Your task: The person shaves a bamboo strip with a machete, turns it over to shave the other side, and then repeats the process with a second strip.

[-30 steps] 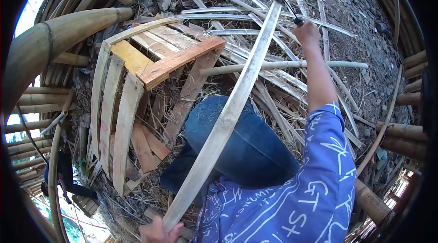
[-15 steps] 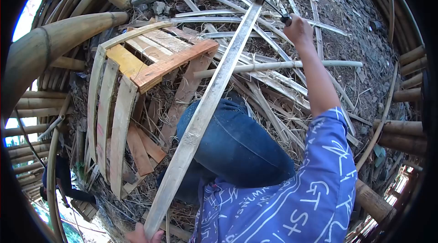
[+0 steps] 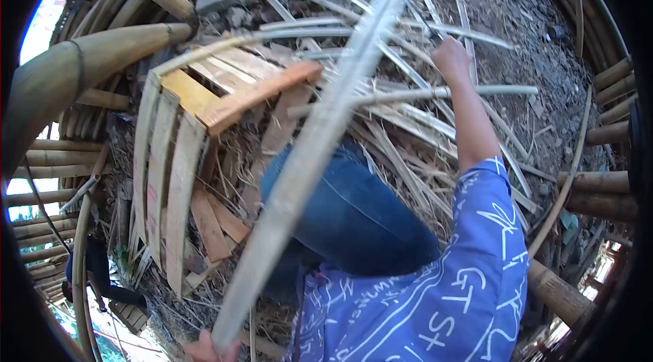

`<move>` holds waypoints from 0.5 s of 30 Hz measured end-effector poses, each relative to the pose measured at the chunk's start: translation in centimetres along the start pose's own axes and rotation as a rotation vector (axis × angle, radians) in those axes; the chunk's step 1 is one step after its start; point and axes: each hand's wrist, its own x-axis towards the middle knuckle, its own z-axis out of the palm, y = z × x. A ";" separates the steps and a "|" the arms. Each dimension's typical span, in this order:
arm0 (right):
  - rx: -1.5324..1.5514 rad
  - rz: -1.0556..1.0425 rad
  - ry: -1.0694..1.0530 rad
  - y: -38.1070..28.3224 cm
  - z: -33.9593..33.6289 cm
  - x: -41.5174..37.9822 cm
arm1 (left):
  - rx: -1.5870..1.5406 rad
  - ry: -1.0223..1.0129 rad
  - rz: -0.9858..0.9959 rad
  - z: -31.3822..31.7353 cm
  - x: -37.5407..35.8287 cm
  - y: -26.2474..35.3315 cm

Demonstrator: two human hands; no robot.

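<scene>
Bamboo strip [image 3: 309, 151]: long, pale, motion-blurred, running diagonally from bottom left to top centre of frame. Left hand [image 3: 204, 350] grasps its lower end at the bottom edge. Right hand [image 3: 451, 58], clenched, upper right, over scattered bamboo slats [image 3: 408, 100]. Wooden pallet [image 3: 204, 100] at left.

Long pale bamboo strip [image 3: 309, 151]: flat, motion-blurred, slanting diagonally from bottom left up to top centre, crossing above blue-jeaned knee. Lower end gripped in left hand [image 3: 204, 348]; upper end free.
</scene>
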 end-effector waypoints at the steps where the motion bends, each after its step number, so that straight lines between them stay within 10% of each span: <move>1: 0.060 -0.011 0.089 1.5 0.7 0.2 | -0.012 -0.013 -0.023 0.1 -0.1 0.2; 10: 0.754 0.137 0.098 4.9 5.3 -12.7 | -0.121 -0.177 -0.308 -3.0 5.2 4.8; 15: 1.268 0.417 -0.119 1.1 2.6 -18.5 | 0.061 0.001 0.073 0.0 5.4 3.0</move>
